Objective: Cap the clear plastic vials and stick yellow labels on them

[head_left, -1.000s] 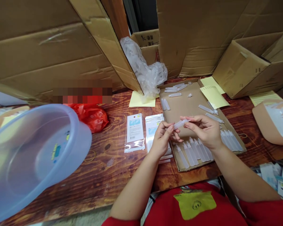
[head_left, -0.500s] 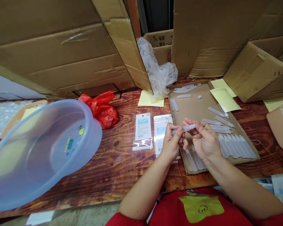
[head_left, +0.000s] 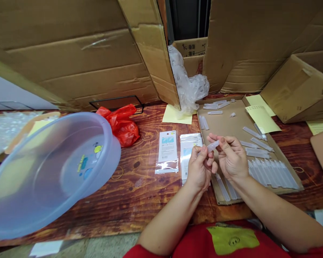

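I am seeing a big plastic bowl [head_left: 51,172] leaning at the counter's [head_left: 129,200] left edge, then two flat packets [head_left: 167,151] lying mid-counter. My left hand [head_left: 200,168] is pinching one end of a small clear tube [head_left: 213,146], and my right hand [head_left: 231,157] is gripping the other end, above the near left corner of a cardboard tray [head_left: 226,123]. I judge I am fitting its end; steady, aligned pressure is what it needs. More tubes [head_left: 271,168] are lying along the tray's near edge.
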`<state>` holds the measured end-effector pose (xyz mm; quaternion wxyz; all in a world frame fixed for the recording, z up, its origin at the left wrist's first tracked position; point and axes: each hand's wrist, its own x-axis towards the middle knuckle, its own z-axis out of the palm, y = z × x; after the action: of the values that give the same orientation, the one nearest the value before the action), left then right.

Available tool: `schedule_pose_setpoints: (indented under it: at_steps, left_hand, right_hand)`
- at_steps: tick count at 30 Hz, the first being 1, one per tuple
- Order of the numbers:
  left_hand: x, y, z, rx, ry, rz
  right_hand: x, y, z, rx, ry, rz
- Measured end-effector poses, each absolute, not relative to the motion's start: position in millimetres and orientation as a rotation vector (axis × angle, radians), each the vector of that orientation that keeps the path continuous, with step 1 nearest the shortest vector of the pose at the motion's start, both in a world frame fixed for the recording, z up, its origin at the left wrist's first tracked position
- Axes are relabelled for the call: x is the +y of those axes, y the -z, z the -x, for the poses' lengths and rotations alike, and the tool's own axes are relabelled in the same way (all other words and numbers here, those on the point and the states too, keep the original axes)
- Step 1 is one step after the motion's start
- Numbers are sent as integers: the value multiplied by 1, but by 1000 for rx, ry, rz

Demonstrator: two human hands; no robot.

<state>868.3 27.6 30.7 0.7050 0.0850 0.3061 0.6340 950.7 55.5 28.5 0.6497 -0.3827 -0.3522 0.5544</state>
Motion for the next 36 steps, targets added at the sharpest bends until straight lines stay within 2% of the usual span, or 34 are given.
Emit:
schedule_pose_setpoints:
  at_steps: [12, 14, 16, 17, 22, 29, 31, 36]
  left_hand:
    - [31, -13, -874, 806, -1564, -350]
    - [38, -6, -871, 875, -1587, -366]
    - [46, 1, -867, 963, -1594, -349]
    - [50, 4, -864, 1001, -1593, -340]
    - [58, 8, -856, 1015, -1595, -394]
    - [58, 4, -848, 966, -1543, -406]
    - [60, 4, -846, 937, -1520, -393]
    - [60, 6, -847, 865, -1462, -374]
  right_hand:
    - [58, -19, -960, -936, -1514, 999]
    - [83, -11, -976, -1315, -1375, 1146]
    - [120, -6, -1001, -1869, -1052, 1365]
    - [141, -5, -1016, -1954, -939, 1438]
    - [219, -12, -1067, -2128, -478, 1670]
    - [223, -21, -1060, -2283, -277, 1640]
    - [207, -27, -1052, -2193, -330, 1530]
    - [151, -45, -1031, -1964, -976, 1071]
